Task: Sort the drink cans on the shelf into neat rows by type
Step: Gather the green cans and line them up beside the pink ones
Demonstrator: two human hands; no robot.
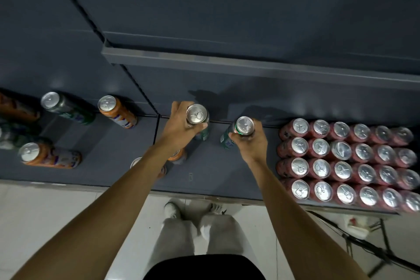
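My left hand (179, 128) grips a green can (197, 114) near its top, over the middle of the dark shelf (113, 143). My right hand (251, 143) grips a second green can (244, 125) just to its right. Several red cans (341, 163) stand in neat rows at the shelf's right end. On the left stand two orange cans (117, 111) (48, 157) and another green can (66, 105). Two more orange cans (177, 155) are partly hidden beneath my left forearm.
An upper shelf edge (227, 61) juts out above the cans. More cans (13, 125) blur at the far left edge. Bare shelf lies between my right hand and the red rows. White floor tiles, my legs and shoes (172, 209) are below, with black stands (375, 248) at lower right.
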